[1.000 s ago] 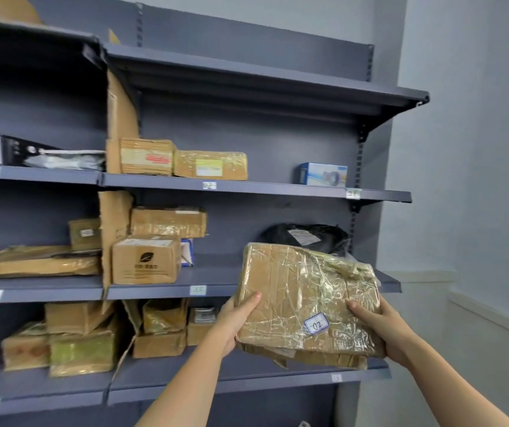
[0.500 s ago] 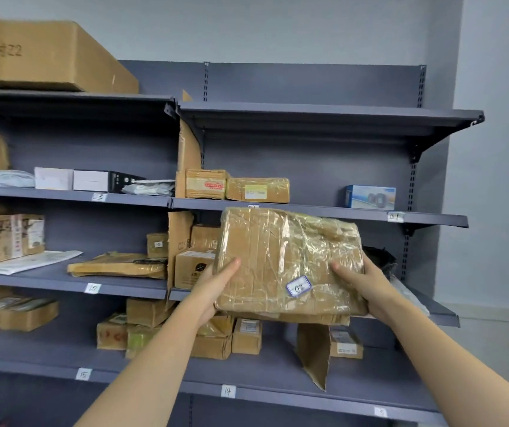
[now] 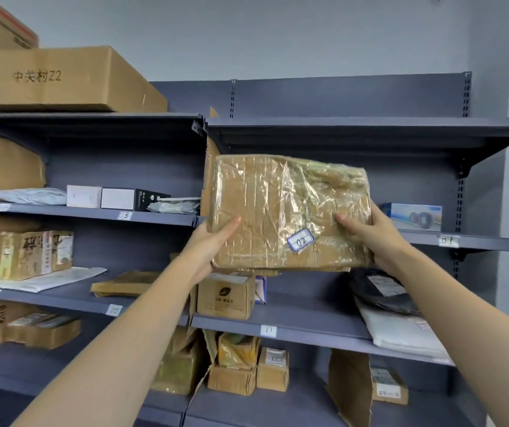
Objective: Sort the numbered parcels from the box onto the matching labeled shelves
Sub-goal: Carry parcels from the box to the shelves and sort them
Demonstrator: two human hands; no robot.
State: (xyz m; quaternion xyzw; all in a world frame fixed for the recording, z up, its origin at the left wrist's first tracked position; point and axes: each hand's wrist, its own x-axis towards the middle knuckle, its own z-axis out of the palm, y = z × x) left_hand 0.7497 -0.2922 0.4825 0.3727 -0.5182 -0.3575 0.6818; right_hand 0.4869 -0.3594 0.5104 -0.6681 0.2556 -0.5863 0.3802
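Head view: two bare forearms reach up from the bottom edge, and between them a brown cardboard parcel wrapped in clear crinkled tape (image 3: 290,211) is held up in the air in front of the grey metal shelving (image 3: 324,329). The left hand (image 3: 213,241) has its grip on the parcel's lower left corner, thumb flat on the front face and fingers hidden behind. The right hand (image 3: 370,238) grips the lower right edge the same way, thumb on the front. A small white sticker reading 02 (image 3: 300,239) sits near the parcel's lower right.

Behind the parcel, the shelf at its level carries a white tag marked 01 (image 3: 449,241) on its front edge at the right, with a blue printed carton (image 3: 413,216) standing just above it. The next shelf down shows a tag marked 11 (image 3: 268,330) and a small brown box with a leaf logo (image 3: 225,297). To the left, another shelf edge bears a tag marked 03 (image 3: 124,215). On the top left shelf rests a large brown carton with printed characters (image 3: 62,80).
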